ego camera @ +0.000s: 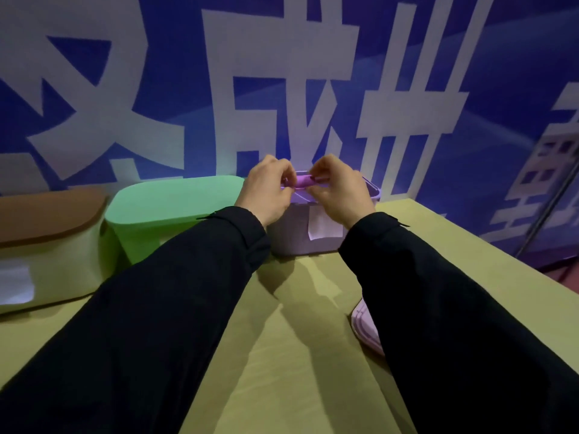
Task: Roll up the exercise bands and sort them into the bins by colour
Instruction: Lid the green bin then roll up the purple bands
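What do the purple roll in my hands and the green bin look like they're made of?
The purple roll, pinched between the left hand and right hand, looks like soft rubber or latex: smooth, matte, wound into a tight tube. The green bin looks like moulded plastic: even colour, rounded corners, slight sheen. Blur leaves both uncertain.

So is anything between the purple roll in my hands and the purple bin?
Nothing visible. Both hands, left and right, pinch the purple roll right above the open purple bin, with no lid on it.

Purple band point(303, 180), green bin point(166, 211), lilac bin point(300, 239).
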Demonstrator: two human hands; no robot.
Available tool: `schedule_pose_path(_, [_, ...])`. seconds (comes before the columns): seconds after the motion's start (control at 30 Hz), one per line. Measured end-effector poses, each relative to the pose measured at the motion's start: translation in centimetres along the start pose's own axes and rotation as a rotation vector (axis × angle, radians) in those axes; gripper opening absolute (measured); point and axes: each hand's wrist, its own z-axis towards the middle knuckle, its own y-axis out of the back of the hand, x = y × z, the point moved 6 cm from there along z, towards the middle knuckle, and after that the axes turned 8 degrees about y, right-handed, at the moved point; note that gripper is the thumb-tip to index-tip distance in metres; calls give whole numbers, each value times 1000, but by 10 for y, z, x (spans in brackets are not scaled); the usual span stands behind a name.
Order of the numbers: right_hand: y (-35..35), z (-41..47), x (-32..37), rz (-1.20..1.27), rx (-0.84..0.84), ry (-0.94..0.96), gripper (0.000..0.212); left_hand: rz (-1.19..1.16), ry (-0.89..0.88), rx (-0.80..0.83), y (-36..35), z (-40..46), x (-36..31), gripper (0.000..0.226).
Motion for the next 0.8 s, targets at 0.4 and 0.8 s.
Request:
schedule_pose_path(0.4, [2, -4, -26, -78, 20, 42, 15, 137, -41, -55, -32, 5, -3, 12])
schedule_pose_path(0.8, [58, -86, -23, -150, 50, -71, 10, 295, 131, 542, -85, -115, -48, 41])
